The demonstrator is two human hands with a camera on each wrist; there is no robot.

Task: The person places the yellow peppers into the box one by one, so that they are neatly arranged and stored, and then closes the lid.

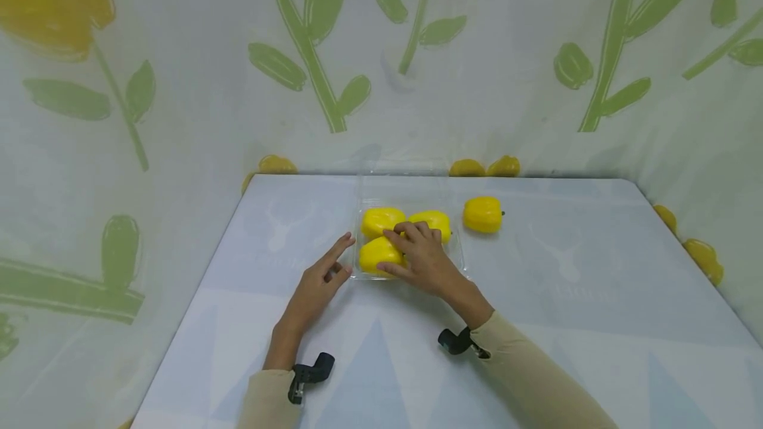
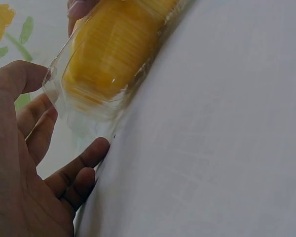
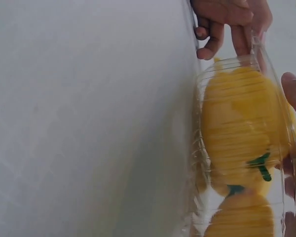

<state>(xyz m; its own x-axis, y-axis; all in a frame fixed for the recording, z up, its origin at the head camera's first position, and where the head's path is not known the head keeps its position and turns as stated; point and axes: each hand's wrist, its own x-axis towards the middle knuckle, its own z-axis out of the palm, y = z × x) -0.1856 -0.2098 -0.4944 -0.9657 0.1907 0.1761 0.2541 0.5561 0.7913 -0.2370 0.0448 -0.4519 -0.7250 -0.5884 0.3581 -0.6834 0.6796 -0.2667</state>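
Observation:
A clear plastic clamshell box (image 1: 355,270) with its lid raised at the back holds several yellow toy bell peppers. My right hand (image 1: 420,260) reaches in from above and grips the front-left bell pepper (image 1: 375,251), thumb on its near side and fingers on its far side. Two more, a back-left bell pepper (image 1: 381,218) and a back-right bell pepper (image 1: 434,218), lie behind it. The right hand covers the box's front-right part. At the left edge, my left hand (image 1: 316,290) has its digits spread, the thumb (image 2: 29,74) touching the rim.
Another yellow bell pepper (image 1: 483,214) lies on the white table (image 1: 596,237), just right of the box. Behind the table hangs a flower-printed curtain (image 1: 507,85), close to its back edge. Both forearms carry small black wrist cameras.

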